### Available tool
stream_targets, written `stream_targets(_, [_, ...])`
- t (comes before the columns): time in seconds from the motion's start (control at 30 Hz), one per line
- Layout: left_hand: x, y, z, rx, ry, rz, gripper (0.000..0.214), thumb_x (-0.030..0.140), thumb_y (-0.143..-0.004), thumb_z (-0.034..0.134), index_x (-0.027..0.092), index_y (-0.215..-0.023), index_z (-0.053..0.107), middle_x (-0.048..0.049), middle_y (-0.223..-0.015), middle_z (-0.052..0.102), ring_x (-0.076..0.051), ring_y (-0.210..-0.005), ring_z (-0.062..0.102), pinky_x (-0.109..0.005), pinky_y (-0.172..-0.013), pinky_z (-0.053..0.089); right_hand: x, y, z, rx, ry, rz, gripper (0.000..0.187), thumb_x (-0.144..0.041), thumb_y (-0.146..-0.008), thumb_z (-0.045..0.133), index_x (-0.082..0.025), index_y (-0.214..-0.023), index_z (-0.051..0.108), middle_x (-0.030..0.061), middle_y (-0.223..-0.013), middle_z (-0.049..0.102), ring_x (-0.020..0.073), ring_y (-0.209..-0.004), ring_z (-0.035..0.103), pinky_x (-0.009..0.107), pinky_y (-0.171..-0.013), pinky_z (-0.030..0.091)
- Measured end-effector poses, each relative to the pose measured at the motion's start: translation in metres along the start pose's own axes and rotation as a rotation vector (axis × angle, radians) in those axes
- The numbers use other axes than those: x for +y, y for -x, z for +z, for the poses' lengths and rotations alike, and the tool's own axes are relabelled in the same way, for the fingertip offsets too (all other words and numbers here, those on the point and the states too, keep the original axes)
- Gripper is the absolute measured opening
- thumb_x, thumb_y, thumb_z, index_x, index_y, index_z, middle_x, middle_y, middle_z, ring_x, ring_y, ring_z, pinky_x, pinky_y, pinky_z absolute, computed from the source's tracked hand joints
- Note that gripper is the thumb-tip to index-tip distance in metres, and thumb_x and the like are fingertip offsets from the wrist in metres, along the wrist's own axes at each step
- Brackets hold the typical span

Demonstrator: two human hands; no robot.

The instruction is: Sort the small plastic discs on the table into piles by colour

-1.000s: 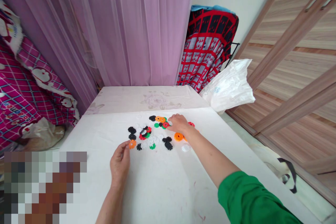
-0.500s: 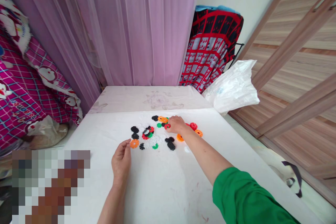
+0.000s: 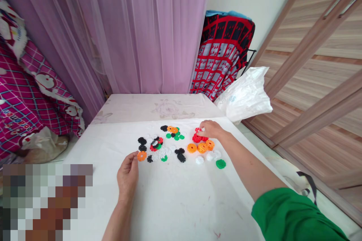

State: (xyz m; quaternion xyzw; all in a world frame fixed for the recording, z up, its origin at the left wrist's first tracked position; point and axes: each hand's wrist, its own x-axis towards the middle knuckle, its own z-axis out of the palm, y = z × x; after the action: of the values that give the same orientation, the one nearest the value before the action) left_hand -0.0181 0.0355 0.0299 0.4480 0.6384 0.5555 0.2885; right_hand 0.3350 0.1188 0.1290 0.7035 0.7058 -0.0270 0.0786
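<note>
Small flat snowflake-shaped plastic discs in black, red, green, orange and white lie scattered on a white table (image 3: 175, 199). My left hand (image 3: 128, 176) rests on the table, its fingertips touching an orange disc (image 3: 141, 156) at the left edge of the main pile (image 3: 158, 145). My right hand (image 3: 210, 129) has its fingers curled over a red disc (image 3: 197, 137) at the top of a smaller group. Just below it sit orange discs (image 3: 201, 147), white discs (image 3: 209, 157) and a green disc (image 3: 221, 163).
A pink curtain (image 3: 135, 30) hangs behind the table. A red and black checked cloth (image 3: 223, 56) and a white plastic bag (image 3: 246, 96) stand at the back right. Pink patterned bedding (image 3: 25, 98) lies to the left. Wooden panelling (image 3: 319, 67) fills the right.
My right hand has moved right from the main pile to the smaller group, taking a red disc with it. More discs now show below it. The left hand has barely moved.
</note>
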Motion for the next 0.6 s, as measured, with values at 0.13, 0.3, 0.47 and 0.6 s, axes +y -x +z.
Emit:
stream_targets(0.13, [0.000,0.000,0.000,0.003,-0.010,-0.006,0.033,0.046,-0.077,0.055,0.022,-0.094,0.070,-0.0041,-0.098,0.075,-0.022,-0.096,0.067,-0.035,-0.090,0.051,0.013,0.009,0.005,-0.020,0.011,0.034,0.039,-0.041,-0.077,0.065,-0.018,-0.109,0.069,0.0119,-0.120,0.066,0.0270,-0.112,0.060,0.032,-0.091,0.044])
stream_targets(0.3, [-0.002,-0.001,0.001,-0.002,-0.011,-0.022,0.034,0.046,-0.076,0.055,0.022,-0.095,0.070,-0.0044,-0.100,0.074,-0.023,-0.098,0.067,-0.036,-0.092,0.049,0.023,0.013,0.010,-0.059,0.013,0.069,0.037,-0.039,-0.077,0.065,-0.017,-0.106,0.070,0.0132,-0.118,0.067,0.0278,-0.109,0.061,0.033,-0.089,0.045])
stream_targets(0.47, [0.000,0.000,0.000,-0.004,-0.013,0.001,0.033,0.045,-0.076,0.055,0.022,-0.094,0.070,-0.0040,-0.098,0.075,-0.022,-0.096,0.067,-0.034,-0.089,0.051,0.028,0.013,0.018,-0.068,0.003,0.089,0.036,-0.040,-0.076,0.066,-0.019,-0.106,0.070,0.0117,-0.117,0.067,0.0267,-0.109,0.061,0.033,-0.089,0.045])
stream_targets(0.6, [-0.001,0.000,0.000,0.018,-0.001,-0.022,0.035,0.047,-0.076,0.055,0.022,-0.095,0.070,-0.0046,-0.098,0.074,-0.023,-0.098,0.066,-0.036,-0.092,0.049,0.028,0.013,0.017,-0.043,-0.013,0.081,0.038,-0.039,-0.077,0.065,-0.021,-0.110,0.068,0.0096,-0.119,0.067,0.0252,-0.109,0.060,0.032,-0.089,0.045])
